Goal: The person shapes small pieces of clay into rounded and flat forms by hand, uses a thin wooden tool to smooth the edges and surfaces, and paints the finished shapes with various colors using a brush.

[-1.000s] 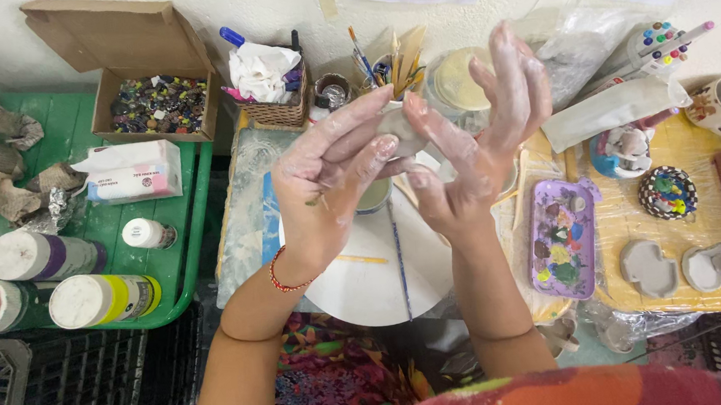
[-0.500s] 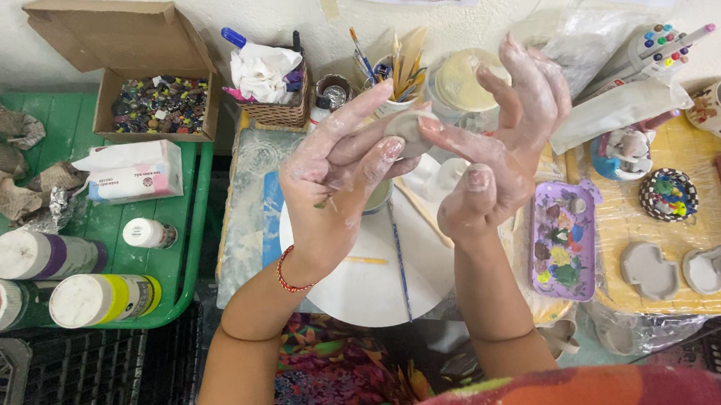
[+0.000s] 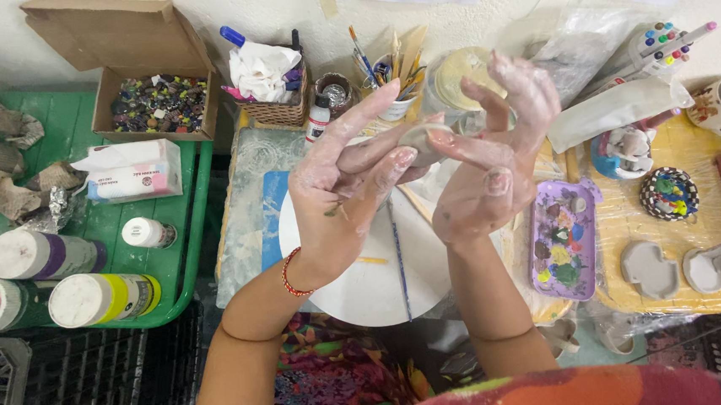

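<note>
Both of my hands are raised above a round white board (image 3: 357,279) and are smeared with pale clay. My left hand (image 3: 338,187) and my right hand (image 3: 493,164) meet at the fingertips around a small grey lump of clay (image 3: 422,141). The left fingers press it from the left while the right index finger and thumb pinch it from the right. A red bracelet (image 3: 288,275) circles my left wrist. A thin blue-handled tool (image 3: 398,251) lies on the board under my hands.
A purple paint palette (image 3: 560,248) lies right of the board, with grey clay pieces (image 3: 648,269) beyond it. Brush cups (image 3: 389,73), a basket (image 3: 273,107) and a cardboard box of beads (image 3: 155,103) stand behind. Paint bottles (image 3: 97,299) lie on the green tray (image 3: 189,231) at left.
My hands have drawn closer together and shifted a little, with the fingertips now closed around the clay lump instead of held spread around it.
</note>
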